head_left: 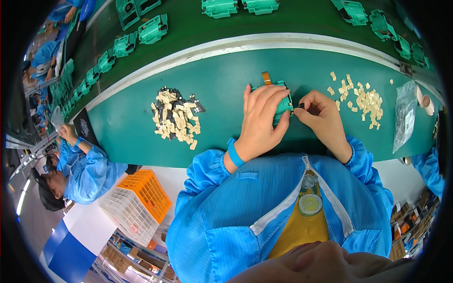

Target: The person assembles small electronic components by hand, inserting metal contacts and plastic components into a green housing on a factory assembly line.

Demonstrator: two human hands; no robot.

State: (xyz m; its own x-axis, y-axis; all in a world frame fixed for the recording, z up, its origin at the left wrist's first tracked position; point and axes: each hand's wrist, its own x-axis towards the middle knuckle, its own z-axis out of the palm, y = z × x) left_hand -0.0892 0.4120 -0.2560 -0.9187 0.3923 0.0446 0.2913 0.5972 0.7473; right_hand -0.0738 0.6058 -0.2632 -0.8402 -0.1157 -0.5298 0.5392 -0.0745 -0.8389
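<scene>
On the green work surface, my left hand (pixel 264 113) lies over a small green plastic housing (pixel 283 106), fingers across its top and thumb along its near side. Much of the housing is hidden under that hand. A short orange ribbon cable (pixel 266 77) sticks out from its far edge. My right hand (pixel 324 119) is closed in a pinch at the housing's right edge. Between its thumb and index finger is a small black piece (pixel 300 107), whose exact kind I cannot make out.
To the left lies a pile of black parts and cream-coloured pieces (pixel 175 115). Cream pieces (pixel 370 104) are scattered at right, beside a clear plastic bag (pixel 405 115). Beyond a metal rail (pixel 236 45), a belt carries green housings (pixel 153 29). A co-worker (pixel 89 170) sits at left near crates (pixel 144 195).
</scene>
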